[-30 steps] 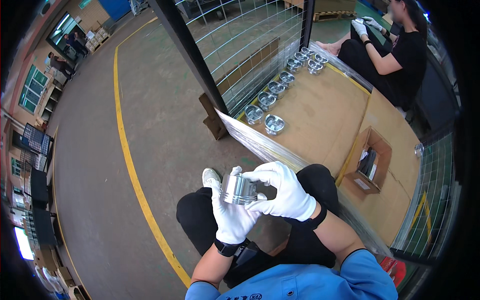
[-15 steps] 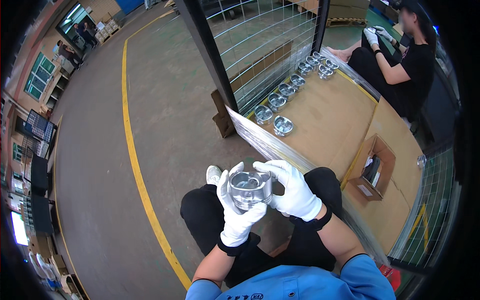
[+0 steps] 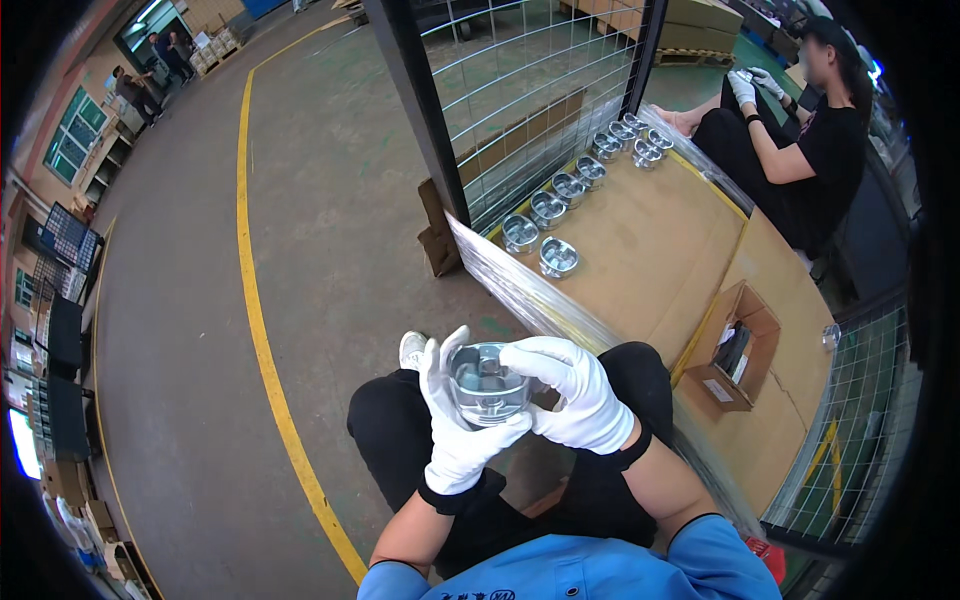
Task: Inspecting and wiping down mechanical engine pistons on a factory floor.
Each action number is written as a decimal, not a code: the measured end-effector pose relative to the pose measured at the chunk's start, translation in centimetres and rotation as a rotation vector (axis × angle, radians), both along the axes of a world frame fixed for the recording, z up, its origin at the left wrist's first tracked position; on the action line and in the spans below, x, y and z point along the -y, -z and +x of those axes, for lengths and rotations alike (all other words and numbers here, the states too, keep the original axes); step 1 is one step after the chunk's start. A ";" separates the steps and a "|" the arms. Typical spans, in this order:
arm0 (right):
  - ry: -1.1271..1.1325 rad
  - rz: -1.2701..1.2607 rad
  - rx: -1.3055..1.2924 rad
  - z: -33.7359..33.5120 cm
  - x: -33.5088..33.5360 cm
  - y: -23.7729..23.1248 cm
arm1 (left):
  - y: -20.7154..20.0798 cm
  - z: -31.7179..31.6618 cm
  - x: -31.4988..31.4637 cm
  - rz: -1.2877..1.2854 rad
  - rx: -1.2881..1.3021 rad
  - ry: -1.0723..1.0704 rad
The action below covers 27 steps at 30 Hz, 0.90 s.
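My one head-worn fisheye view looks steeply down, close over my white-gloved hands (image 3: 520, 405) and black-trousered lap, out across the grey concrete floor (image 3: 330, 250); edges bend outward.

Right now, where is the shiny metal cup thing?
In the head view, the metal part sits low in the middle, held between the left hand and right hand, above the person's lap.

One shiny metal cup-shaped part (image 3: 487, 383) sits between two white-gloved hands. Eight more like it stand on the cardboard sheet (image 3: 650, 250), seven in a row (image 3: 590, 170) and one (image 3: 558, 257) beside it. There is one open cardboard box (image 3: 735, 345).
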State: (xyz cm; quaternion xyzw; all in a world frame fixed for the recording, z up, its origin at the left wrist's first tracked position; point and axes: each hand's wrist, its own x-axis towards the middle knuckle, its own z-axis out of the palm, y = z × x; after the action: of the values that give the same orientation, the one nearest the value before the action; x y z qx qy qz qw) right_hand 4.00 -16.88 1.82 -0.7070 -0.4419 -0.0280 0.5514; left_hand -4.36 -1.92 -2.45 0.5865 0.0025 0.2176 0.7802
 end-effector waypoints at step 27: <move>-0.086 0.053 -0.367 0.0 0.4 1.1 | -0.2 0.1 -0.3 -0.480 -0.051 0.223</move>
State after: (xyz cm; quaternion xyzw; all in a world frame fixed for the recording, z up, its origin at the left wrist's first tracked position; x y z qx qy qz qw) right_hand 3.97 -17.25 0.71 -0.6660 -0.3629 0.1136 0.6418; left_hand -4.25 -1.65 -2.29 0.3867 0.0090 0.1084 0.9158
